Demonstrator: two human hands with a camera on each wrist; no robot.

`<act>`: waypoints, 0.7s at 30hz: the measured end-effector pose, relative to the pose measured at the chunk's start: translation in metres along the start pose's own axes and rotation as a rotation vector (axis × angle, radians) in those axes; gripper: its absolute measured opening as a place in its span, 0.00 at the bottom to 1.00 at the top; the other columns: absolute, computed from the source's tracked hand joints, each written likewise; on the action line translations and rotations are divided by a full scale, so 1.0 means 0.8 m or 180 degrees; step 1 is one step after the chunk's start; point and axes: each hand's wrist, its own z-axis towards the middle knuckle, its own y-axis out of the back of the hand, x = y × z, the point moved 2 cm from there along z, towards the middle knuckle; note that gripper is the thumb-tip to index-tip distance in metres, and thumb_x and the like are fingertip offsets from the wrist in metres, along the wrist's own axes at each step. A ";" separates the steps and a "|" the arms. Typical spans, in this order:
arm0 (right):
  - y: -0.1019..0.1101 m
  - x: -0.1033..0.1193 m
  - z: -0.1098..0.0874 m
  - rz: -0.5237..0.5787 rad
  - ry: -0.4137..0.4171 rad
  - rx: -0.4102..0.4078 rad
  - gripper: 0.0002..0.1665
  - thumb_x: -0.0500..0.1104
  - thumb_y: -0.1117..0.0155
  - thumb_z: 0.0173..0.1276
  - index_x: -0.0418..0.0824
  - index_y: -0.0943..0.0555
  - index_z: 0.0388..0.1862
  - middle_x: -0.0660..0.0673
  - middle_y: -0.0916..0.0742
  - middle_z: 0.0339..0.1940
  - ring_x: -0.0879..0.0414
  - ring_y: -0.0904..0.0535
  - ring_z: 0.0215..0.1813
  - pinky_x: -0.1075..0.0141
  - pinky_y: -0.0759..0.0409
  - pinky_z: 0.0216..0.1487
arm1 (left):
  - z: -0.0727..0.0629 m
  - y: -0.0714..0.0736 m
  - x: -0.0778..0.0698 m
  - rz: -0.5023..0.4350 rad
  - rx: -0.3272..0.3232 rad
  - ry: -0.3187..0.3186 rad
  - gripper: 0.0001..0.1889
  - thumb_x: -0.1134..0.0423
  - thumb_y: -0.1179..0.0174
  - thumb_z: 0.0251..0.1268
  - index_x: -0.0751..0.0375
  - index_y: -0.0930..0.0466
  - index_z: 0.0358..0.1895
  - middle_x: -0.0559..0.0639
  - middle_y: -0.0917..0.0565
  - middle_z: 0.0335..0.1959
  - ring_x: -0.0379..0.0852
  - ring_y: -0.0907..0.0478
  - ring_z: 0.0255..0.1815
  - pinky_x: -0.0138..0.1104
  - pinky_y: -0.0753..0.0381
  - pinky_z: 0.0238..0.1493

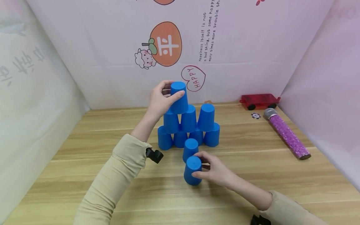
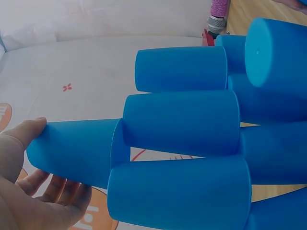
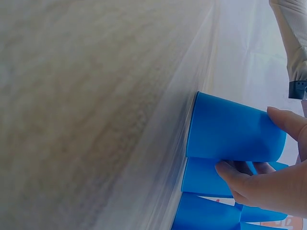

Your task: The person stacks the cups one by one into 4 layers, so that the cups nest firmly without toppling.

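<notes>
Upside-down blue cups form a stack on the table: a bottom row of several (image 1: 164, 139) and an upper row of three (image 1: 206, 117). My left hand (image 1: 160, 101) grips another upside-down cup (image 1: 179, 101) at the left and middle cups of the upper row. In the left wrist view, this cup's rim (image 2: 117, 143) meets their bases; whether it bears its weight there I cannot tell. Thumb and fingers of my right hand (image 1: 216, 171) hold the nearest cup (image 1: 192, 175), upside down at table level. Just behind it stands one more cup (image 1: 191, 147), partly hidden.
On the right of the wooden table (image 1: 98, 168) lie a purple glittery microphone (image 1: 289, 134), a poker chip (image 1: 256, 116) and a red toy cart (image 1: 260, 100). White printed sheeting (image 1: 112, 47) walls the back and both sides.
</notes>
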 end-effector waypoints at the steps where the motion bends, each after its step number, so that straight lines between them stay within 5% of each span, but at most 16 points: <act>1: 0.000 0.000 0.000 -0.0003 0.0002 -0.0001 0.27 0.42 0.32 0.60 0.34 0.29 0.55 0.34 0.20 0.55 0.40 0.23 0.56 0.46 0.22 0.55 | 0.000 0.000 0.000 0.0003 0.0001 -0.0003 0.31 0.46 0.36 0.57 0.53 0.31 0.63 0.52 0.24 0.59 0.49 0.26 0.58 0.48 0.24 0.58; 21: 0.014 0.006 -0.008 0.0010 -0.0061 -0.0119 0.27 0.45 0.33 0.62 0.35 0.30 0.56 0.36 0.21 0.55 0.40 0.24 0.58 0.44 0.24 0.57 | -0.013 0.010 0.013 0.0019 0.0205 0.0000 0.36 0.46 0.38 0.58 0.45 0.39 0.70 0.50 0.28 0.64 0.48 0.30 0.63 0.46 0.26 0.61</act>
